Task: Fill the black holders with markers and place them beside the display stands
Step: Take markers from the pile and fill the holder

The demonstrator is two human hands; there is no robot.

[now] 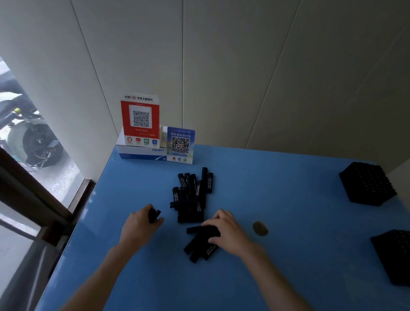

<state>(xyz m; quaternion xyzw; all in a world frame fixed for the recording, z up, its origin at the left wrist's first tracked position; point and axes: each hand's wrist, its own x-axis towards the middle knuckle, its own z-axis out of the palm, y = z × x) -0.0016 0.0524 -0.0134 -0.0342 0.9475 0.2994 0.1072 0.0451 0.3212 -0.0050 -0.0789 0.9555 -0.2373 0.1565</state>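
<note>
Left fingers (pixel 153 222): curled round a few black markers (pixel 154 215), whose ends stick out above the thumb.
Left hand (pixel 139 226): low over the tabletop (pixel 287 276), left of the marker pile.
Right fingers (pixel 211 225): bent down onto a small bunch of markers (pixel 200 246), gripping them against the tabletop.
Right hand (pixel 226 230): at the near edge of the pile, forearm reaching in from the lower right.
Marker pile (pixel 192 196): loose black markers lying crosswise in a heap at mid-tabletop, just beyond both hands.
Black holders: two, both at the right edge; far holder (pixel 367 183) and near holder (pixel 401 255), well apart from the pile. Whether their holes hold markers cannot be told.
Display stands: red stand (pixel 140 120) on a white box (pixel 140 152), blue stand (pixel 180 145) just beside it, both at the far left corner.
Brown disc (pixel 260 229): flat on the tabletop, right of the right hand.
</note>
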